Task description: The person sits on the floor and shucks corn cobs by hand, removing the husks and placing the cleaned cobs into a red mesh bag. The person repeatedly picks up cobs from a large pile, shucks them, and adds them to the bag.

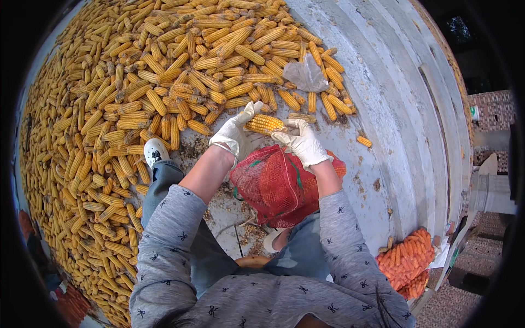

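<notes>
An ear of corn is held level between my two gloved hands, above the near edge of the corn pile. My left hand, in a white glove, grips its left end with the thumb raised. At the right end, the gloved fingers of my right hand close on the tip. Just below the hands, a red mesh sack with green ties stands between my legs. Corn shows through its mesh; its mouth is partly hidden by my right hand.
A crumpled translucent plastic bag lies on the pile's right edge. One short corn piece rests on the concrete floor. Concrete steps run along the right. A filled orange-red mesh sack sits at the lower right. My clog touches the pile.
</notes>
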### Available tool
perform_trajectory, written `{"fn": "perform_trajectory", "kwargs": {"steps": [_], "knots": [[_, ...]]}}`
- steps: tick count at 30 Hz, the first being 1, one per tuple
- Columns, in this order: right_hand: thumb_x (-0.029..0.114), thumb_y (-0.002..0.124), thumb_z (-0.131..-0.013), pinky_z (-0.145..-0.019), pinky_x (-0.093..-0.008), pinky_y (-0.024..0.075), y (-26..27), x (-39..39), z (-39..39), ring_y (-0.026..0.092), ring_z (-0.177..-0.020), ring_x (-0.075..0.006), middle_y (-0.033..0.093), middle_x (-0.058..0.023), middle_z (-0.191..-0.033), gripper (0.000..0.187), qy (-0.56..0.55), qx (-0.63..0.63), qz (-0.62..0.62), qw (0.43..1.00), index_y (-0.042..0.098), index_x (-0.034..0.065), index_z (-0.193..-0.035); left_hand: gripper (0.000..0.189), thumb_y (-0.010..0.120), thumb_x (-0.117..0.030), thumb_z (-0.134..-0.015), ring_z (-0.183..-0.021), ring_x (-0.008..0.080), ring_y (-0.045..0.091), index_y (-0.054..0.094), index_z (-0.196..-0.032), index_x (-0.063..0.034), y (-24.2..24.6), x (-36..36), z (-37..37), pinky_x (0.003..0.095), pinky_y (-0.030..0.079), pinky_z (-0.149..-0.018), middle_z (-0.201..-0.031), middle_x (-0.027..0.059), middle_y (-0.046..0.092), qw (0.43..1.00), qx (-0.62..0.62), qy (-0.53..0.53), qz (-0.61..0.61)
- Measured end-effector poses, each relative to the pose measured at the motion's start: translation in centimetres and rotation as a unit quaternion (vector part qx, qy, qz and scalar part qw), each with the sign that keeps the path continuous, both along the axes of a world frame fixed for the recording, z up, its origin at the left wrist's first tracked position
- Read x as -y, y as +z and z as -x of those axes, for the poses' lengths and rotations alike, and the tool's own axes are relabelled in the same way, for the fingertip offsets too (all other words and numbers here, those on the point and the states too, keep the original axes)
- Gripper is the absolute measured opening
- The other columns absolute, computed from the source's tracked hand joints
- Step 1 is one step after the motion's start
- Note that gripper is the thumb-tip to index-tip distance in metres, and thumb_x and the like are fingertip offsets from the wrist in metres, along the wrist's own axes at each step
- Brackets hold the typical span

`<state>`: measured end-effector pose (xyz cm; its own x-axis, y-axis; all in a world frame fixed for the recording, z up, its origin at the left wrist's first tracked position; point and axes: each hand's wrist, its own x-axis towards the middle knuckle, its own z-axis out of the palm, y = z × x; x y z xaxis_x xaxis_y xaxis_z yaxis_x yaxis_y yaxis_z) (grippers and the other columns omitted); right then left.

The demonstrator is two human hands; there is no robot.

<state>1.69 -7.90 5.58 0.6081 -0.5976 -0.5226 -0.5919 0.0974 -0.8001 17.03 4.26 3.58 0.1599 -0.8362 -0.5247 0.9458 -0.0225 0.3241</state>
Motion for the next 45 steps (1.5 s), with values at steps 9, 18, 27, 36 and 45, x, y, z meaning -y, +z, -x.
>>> {"fn": "perform_trajectory", "kwargs": {"steps": [9, 18, 27, 36, 45], "knots": [[0.021, 0.075, -0.083, -0.063, -0.0272, 0.0595, -2.3, 1.6, -0.9, 0.066, -0.087, -0.0149, 0.064, -0.0096, -0.111, 0.04, -0.153, 0.314, -0.051, 0.936, 0.062, 0.0018, -0.116, 0.057, 0.061, -0.041, -0.091, -0.123, 0.0287, 0.047, 0.044, -0.143, -0.0264, -0.4, 0.8, -1.0, 0.04, 0.037, -0.104, -0.141, 0.0089, 0.043, 0.989, 0.132, -0.061, 0.003], [0.043, 0.074, -0.081, -0.056, -0.0291, 0.0556, -2.1, 4.3, 0.3, 0.069, -0.072, -0.0211, 0.066, -0.0074, -0.098, 0.051, -0.278, 0.215, -0.182, 0.918, 0.059, 0.0086, -0.116, 0.082, 0.081, -0.017, -0.075, -0.12, 0.0205, 0.051, 0.038, -0.142, 0.0009, -2.1, 1.7, -2.7, 0.0281, 0.046, -0.095, -0.139, 0.0189, 0.046, 0.81, 0.559, -0.004, -0.178], [0.039, 0.078, -0.079, -0.058, -0.0246, 0.0541, 0.0, 0.6, -1.1, 0.066, -0.074, -0.0123, 0.067, -0.0021, -0.095, 0.051, -0.14, 0.263, -0.096, 0.95, 0.064, 0.0046, -0.114, 0.083, 0.078, -0.037, -0.07, -0.127, 0.03, 0.047, 0.041, -0.143, -0.0238, 2.1, -0.3, -0.4, 0.0495, 0.025, -0.112, -0.131, 0.0125, 0.056, 0.417, 0.902, -0.065, -0.09], [0.024, 0.073, -0.085, -0.075, -0.0261, 0.0529, 0.0, -0.6, -1.7, 0.063, -0.085, -0.0122, 0.065, -0.005, -0.094, 0.029, -0.051, 0.25, 0.015, 0.967, 0.062, 0.0008, -0.097, 0.033, 0.07, -0.02, -0.072, -0.088, 0.0322, 0.064, 0.066, -0.104, -0.0122, 1.3, -0.1, -0.8, 0.042, 0.051, -0.075, -0.095, 0.0145, 0.067, 0.541, 0.828, -0.093, -0.113], [0.063, 0.053, -0.088, -0.063, -0.035, 0.0438, -2.0, -0.8, -2.0, 0.054, -0.061, -0.0184, 0.059, -0.0114, -0.063, 0.064, -0.05, 0.143, 0.236, 0.96, 0.066, 0.0014, -0.075, 0.027, 0.063, -0.021, -0.072, -0.087, 0.0353, 0.065, 0.063, -0.094, -0.0057, 1.3, -0.4, 0.9, 0.0415, 0.053, -0.076, -0.091, 0.0186, 0.067, 0.575, 0.78, -0.203, -0.141]]}}
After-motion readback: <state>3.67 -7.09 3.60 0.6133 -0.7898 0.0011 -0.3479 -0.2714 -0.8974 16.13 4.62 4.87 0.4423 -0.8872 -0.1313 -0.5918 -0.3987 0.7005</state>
